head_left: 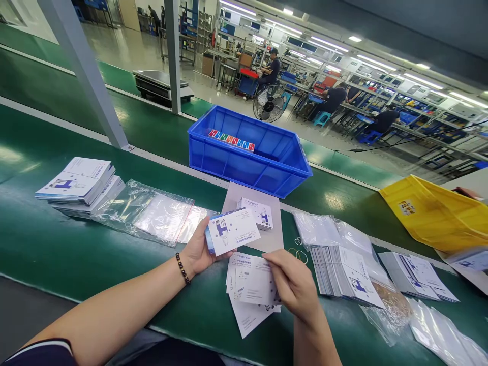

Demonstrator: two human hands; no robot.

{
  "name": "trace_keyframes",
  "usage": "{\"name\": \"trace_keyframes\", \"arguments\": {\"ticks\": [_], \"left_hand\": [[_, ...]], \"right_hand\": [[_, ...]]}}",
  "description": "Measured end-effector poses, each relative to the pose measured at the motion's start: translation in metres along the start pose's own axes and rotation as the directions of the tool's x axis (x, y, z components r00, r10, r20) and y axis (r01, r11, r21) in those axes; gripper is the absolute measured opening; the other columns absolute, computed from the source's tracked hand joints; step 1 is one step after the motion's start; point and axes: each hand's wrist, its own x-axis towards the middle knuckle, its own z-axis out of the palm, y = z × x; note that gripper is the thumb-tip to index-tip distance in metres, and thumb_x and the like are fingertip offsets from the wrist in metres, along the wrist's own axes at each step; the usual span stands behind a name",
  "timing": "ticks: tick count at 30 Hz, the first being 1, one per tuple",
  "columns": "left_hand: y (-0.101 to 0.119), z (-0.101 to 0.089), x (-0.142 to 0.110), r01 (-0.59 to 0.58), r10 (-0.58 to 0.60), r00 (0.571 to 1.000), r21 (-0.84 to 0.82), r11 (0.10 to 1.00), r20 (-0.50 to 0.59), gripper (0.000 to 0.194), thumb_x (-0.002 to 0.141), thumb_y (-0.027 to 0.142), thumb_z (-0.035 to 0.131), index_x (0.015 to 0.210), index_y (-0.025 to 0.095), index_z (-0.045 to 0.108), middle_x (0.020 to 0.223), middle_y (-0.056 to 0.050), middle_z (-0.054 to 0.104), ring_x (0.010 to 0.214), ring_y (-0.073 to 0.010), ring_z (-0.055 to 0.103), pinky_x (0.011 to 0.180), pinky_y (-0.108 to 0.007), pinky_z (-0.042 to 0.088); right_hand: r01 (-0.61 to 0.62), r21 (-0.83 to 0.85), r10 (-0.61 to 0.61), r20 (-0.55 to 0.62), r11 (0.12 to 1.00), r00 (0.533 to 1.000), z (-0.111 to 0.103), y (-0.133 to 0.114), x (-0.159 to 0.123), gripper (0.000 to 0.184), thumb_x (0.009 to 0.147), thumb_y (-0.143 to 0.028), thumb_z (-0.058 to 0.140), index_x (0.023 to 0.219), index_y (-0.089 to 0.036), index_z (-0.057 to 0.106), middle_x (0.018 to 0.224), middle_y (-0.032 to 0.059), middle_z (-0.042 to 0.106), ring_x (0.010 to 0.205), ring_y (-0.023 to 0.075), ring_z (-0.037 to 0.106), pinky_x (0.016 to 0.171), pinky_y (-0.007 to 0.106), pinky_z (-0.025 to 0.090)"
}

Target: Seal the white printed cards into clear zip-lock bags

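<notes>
My left hand [199,250] is closed on a small stack of white booklets [238,231] printed with a blue device. Between thumb and fingers of my right hand [299,287] is the edge of a white booklet [257,284], just below that stack. Under it, fanned-out booklets [247,319] lie on the green surface. Behind my left hand's stack, another pile of booklets [263,216] rests on a pale sheet [273,238]. Rubber bands [301,255] lie above my right hand.
A blue crate [244,165] stands behind, a yellow crate [438,216] at right. Booklet piles [82,180] and clear plastic bags [152,216] lie left; more booklets [343,274] and bags [318,229] lie right. A grey post [87,76] rises at left.
</notes>
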Motion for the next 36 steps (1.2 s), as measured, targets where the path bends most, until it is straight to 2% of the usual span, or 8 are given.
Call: {"name": "trace_keyframes", "arguments": {"ticks": [5, 8, 11, 17, 21, 25, 29, 36], "left_hand": [[-0.002, 0.002, 0.0, -0.022, 0.022, 0.996, 0.002, 1.0, -0.088, 0.046, 0.081, 0.041, 0.048, 0.12, 0.016, 0.046, 0.092, -0.012, 0.067, 0.077, -0.0255, 0.065, 0.056, -0.035, 0.054], [-0.005, 0.001, 0.0, -0.025, 0.027, 0.994, 0.013, 1.0, -0.107, 0.042, 0.079, 0.026, 0.051, 0.119, 0.014, 0.047, 0.087, -0.011, 0.068, 0.076, -0.0233, 0.065, 0.06, -0.033, 0.055], [-0.006, 0.0, -0.002, -0.022, 0.023, 0.999, 0.035, 0.999, -0.029, 0.045, 0.077, 0.025, 0.055, 0.12, 0.014, 0.045, 0.092, -0.012, 0.067, 0.08, -0.0246, 0.064, 0.062, -0.034, 0.055], [0.001, -0.002, -0.002, -0.017, 0.018, 0.996, -0.016, 1.0, 0.083, 0.066, 0.074, 0.06, 0.048, 0.123, 0.015, 0.043, 0.101, -0.016, 0.064, 0.088, -0.0308, 0.063, 0.067, -0.04, 0.054], [0.003, -0.002, 0.0, -0.017, 0.016, 0.994, 0.003, 1.0, 0.105, 0.06, 0.077, 0.054, 0.049, 0.123, 0.015, 0.044, 0.102, -0.015, 0.064, 0.083, -0.0287, 0.064, 0.059, -0.033, 0.054], [0.002, 0.002, 0.0, -0.038, 0.037, 0.991, 0.006, 0.999, 0.125, 0.05, 0.08, 0.043, 0.051, 0.122, 0.015, 0.047, 0.104, -0.015, 0.063, 0.087, -0.0286, 0.063, 0.057, -0.032, 0.053], [0.0, 0.004, -0.002, -0.014, 0.015, 0.994, -0.011, 1.0, 0.106, 0.046, 0.079, 0.034, 0.053, 0.12, 0.013, 0.048, 0.096, -0.013, 0.067, 0.079, -0.0246, 0.064, 0.06, -0.032, 0.052], [-0.004, 0.002, -0.002, 0.037, -0.037, 0.999, 0.007, 0.999, 0.034, 0.041, 0.077, 0.023, 0.052, 0.116, 0.01, 0.051, 0.093, -0.012, 0.068, 0.08, -0.0233, 0.064, 0.071, -0.034, 0.05]], "right_hand": [[-0.481, 0.172, 0.428, 0.272, 0.86, 0.862, 0.036, 0.015, 0.003, 0.02, 0.081, -0.026, 0.05, 0.074, -0.018, 0.067, 0.077, 0.0057, 0.068, 0.073, 0.0182, 0.062, 0.066, 0.03, 0.05], [-0.685, 0.387, 0.658, 0.222, 0.617, 0.719, 0.055, 0.015, 0.003, 0.032, 0.08, -0.038, 0.05, 0.062, -0.016, 0.065, 0.06, 0.0049, 0.065, 0.058, 0.0171, 0.06, 0.057, 0.029, 0.049], [-0.658, 0.554, 0.765, 0.057, 0.51, 0.641, 0.053, 0.013, 0.002, 0.031, 0.075, -0.041, 0.057, 0.059, -0.015, 0.063, 0.056, 0.0039, 0.063, 0.055, 0.0158, 0.058, 0.056, 0.029, 0.049], [-0.355, 0.62, 0.605, -0.251, 0.7, 0.755, 0.003, 0.02, -0.003, 0.015, 0.077, -0.032, 0.059, 0.086, -0.022, 0.064, 0.077, 0.0031, 0.064, 0.068, 0.0151, 0.059, 0.057, 0.026, 0.049], [-0.309, 0.289, 0.292, 0.104, 0.906, 0.951, -0.018, 0.017, 0.001, 0.017, 0.081, -0.02, 0.051, 0.087, -0.02, 0.067, 0.075, 0.005, 0.063, 0.066, 0.0145, 0.059, 0.054, 0.024, 0.049], [-0.047, -0.036, 0.05, 0.098, 0.998, 0.994, 0.002, 0.006, 0.007, 0.02, 0.08, -0.012, 0.049, 0.089, -0.019, 0.065, 0.072, 0.0054, 0.061, 0.065, 0.0149, 0.059, 0.053, 0.026, 0.05], [0.196, -0.367, -0.198, 0.032, 0.909, 0.98, 0.035, 0.0, 0.009, 0.026, 0.078, -0.006, 0.049, 0.1, -0.015, 0.06, 0.097, 0.0138, 0.063, 0.095, 0.0249, 0.058, 0.078, 0.045, 0.05], [0.349, -0.404, -0.323, 0.133, 0.846, 0.937, 0.043, 0.004, 0.011, 0.027, 0.08, 0.0, 0.042, 0.098, -0.012, 0.058, 0.098, 0.013, 0.067, 0.103, 0.0232, 0.058, 0.088, 0.046, 0.047]]}}
